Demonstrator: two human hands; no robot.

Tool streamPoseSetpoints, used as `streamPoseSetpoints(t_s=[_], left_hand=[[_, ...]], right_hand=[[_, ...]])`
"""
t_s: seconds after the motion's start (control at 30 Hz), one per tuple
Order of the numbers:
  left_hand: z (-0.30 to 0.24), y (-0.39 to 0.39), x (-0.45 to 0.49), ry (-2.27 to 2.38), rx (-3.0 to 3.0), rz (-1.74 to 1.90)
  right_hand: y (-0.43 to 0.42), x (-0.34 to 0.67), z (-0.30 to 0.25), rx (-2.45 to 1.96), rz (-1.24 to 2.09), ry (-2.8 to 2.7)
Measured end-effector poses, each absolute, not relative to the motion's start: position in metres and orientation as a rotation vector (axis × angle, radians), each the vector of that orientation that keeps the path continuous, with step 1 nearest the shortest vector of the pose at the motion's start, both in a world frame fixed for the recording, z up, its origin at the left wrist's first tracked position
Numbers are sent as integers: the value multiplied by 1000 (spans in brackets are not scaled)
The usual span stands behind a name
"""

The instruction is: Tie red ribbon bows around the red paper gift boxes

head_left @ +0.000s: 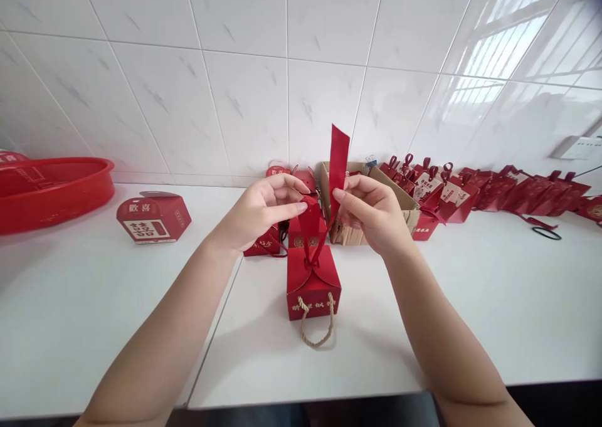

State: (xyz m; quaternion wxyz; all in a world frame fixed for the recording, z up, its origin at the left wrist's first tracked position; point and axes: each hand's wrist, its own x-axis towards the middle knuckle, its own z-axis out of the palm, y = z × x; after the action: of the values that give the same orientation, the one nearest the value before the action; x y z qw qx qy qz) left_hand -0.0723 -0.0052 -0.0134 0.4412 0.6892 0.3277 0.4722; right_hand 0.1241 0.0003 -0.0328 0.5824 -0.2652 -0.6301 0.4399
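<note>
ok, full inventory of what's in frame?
gift box with rope handle: 1, red, counter centre, below both hands
ribbon: 1, red, at that box's top, one end standing up
labelled gift box: 1, red with white label, counter left
basin: 1, red, far left
cardboard carton: 1, brown, behind right hand
ribboned gift boxes: row, too many to count, red, along wall at right
small gift boxes: at least 2, red, behind left hand
elastic loop: 1, black, counter right
counter: 1, white
tiled wall: 1, white, behind
left hand: 1, grip pinched on ribbon
right hand: 1, grip pinched on upright ribbon end
</note>
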Motion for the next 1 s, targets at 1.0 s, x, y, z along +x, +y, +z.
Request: streamPoseSetpoints(t_s=[1.0], left_hand=[[-31,-16,-49,525,1817,1647]], right_hand=[[-8,125,-30,-626,823,-1463]])
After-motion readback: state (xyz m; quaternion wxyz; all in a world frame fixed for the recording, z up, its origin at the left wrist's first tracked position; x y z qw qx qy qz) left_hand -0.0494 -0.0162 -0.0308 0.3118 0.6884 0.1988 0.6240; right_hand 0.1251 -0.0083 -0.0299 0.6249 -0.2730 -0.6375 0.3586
